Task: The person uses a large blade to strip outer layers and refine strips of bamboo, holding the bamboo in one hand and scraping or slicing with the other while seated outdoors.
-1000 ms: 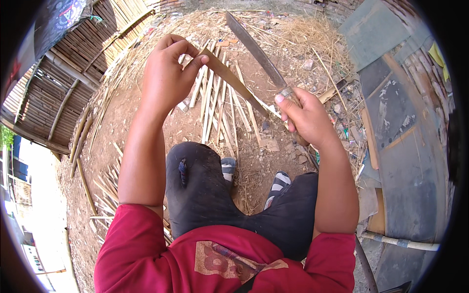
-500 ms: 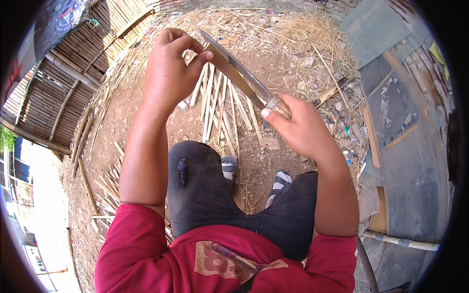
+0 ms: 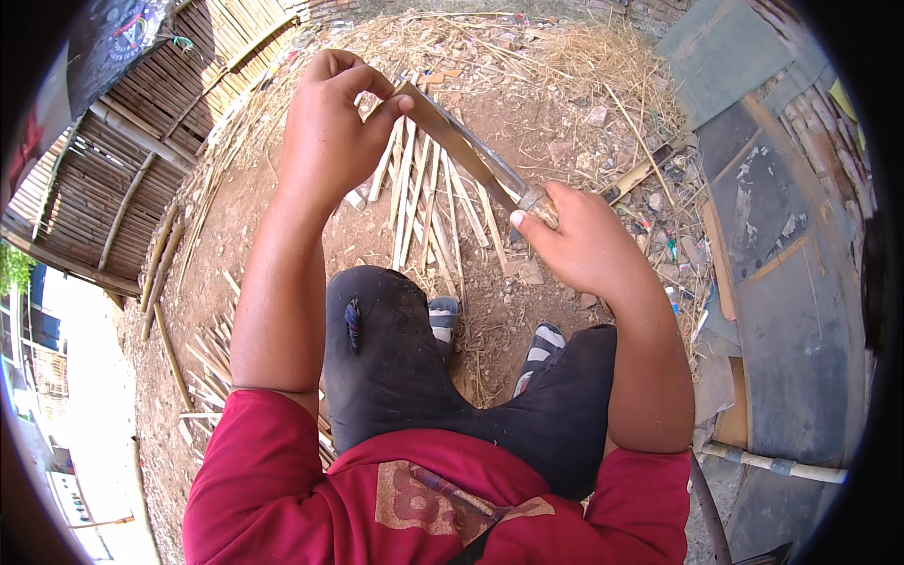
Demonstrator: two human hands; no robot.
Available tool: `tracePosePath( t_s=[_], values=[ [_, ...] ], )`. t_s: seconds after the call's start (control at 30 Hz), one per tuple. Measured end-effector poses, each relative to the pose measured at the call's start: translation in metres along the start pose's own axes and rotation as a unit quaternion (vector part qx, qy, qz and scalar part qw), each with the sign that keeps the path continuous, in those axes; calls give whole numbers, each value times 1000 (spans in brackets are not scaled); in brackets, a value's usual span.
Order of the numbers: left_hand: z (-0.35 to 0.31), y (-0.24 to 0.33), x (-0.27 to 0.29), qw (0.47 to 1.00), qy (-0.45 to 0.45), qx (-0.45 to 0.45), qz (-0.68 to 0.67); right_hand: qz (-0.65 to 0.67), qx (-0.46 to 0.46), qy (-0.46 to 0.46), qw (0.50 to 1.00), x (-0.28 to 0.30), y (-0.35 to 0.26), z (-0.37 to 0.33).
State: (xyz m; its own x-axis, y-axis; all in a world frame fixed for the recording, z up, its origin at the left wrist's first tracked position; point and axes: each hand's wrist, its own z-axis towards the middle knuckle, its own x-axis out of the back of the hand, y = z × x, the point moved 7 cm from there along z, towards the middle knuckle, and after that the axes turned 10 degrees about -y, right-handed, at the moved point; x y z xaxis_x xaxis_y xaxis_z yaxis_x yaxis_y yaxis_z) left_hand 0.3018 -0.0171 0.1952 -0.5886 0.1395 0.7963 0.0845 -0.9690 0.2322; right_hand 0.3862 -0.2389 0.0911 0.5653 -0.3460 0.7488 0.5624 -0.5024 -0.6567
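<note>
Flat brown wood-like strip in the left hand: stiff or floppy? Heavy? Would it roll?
Probably fairly stiff: the flat brown wood-like strip looks straight. Likely light: it's thin, and the left hand pinches one end. Unlikely to roll, given its flat faces.

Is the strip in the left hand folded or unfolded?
Unfolded: the strip runs in one length from the left hand toward the knife handle.

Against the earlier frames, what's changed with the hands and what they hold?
The right hand moved left and downward in view, swinging the knife from apart to alongside the flat strip. Nothing was newly grasped or released; the left hand still pinches the strip's upper end.
</note>
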Motion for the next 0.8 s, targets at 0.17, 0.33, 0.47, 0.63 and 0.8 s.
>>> tracePosePath(
  t_s=[0.17,0.33,0.47,0.63,0.8],
  values=[
    [1,1,1,1000,-1,0,-4,-20,3,28,999,2,1,-3],
    [1,0,5,999,6,-22,26,-52,-18,35,998,-6,-11,-2],
    [0,2,6,1000,10,-24,12,-51,-19,33,998,-5,-1,5],
    [1,-11,7,1000,6,-4,18,-61,-4,44,997,-16,-2,14],
    [-5,-14,9,999,-26,27,9,-94,-19,14,995,-12,-10,10]
  ],
)
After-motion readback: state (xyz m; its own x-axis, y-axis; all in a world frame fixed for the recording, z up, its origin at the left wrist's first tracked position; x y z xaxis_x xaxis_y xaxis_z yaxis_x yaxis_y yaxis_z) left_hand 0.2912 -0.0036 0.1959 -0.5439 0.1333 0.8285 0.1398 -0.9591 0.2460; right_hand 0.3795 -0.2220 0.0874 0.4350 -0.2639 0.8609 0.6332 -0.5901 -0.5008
